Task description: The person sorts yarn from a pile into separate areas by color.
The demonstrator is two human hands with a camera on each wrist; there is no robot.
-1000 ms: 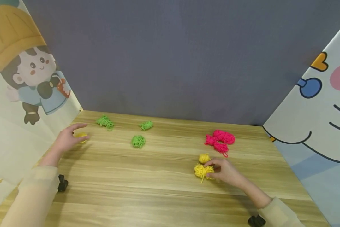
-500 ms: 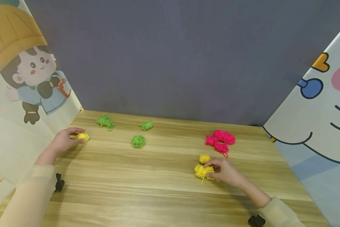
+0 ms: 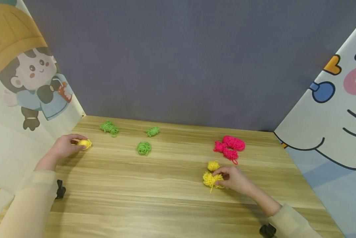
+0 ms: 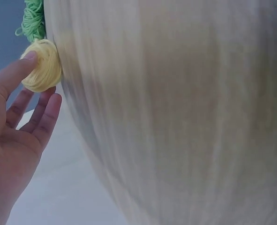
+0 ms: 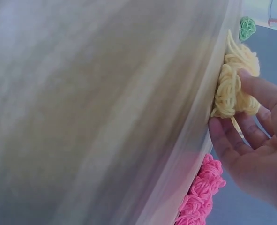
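Note:
At the table's left side, my left hand [image 3: 65, 145] pinches a small yellow ball of yarn [image 3: 84, 143]. In the left wrist view its thumb presses on the yarn ball [image 4: 43, 65] while some fingers stay apart from it. My right hand [image 3: 236, 180] holds a tied yellow yarn bundle [image 3: 210, 179] between thumb and fingers, on the table at centre right. The right wrist view shows this yellow bundle [image 5: 234, 86] with a loose strand. Touching or very near its far side is another yellow yarn ball [image 3: 213, 165].
Green yarn bundles [image 3: 108, 128], [image 3: 152, 131] and a green yarn ball [image 3: 143, 148] lie at back left. Pink yarn bundles [image 3: 229, 147] lie together beyond my right hand. A grey panel [image 3: 178, 66] bounds the back of the wooden table [image 3: 142, 198]; printed panels stand at both sides.
My left hand has lowered slightly and its thumb and fingers have closed on the yellow yarn ball at the left. The right hand has stayed in place on its yellow bundle.

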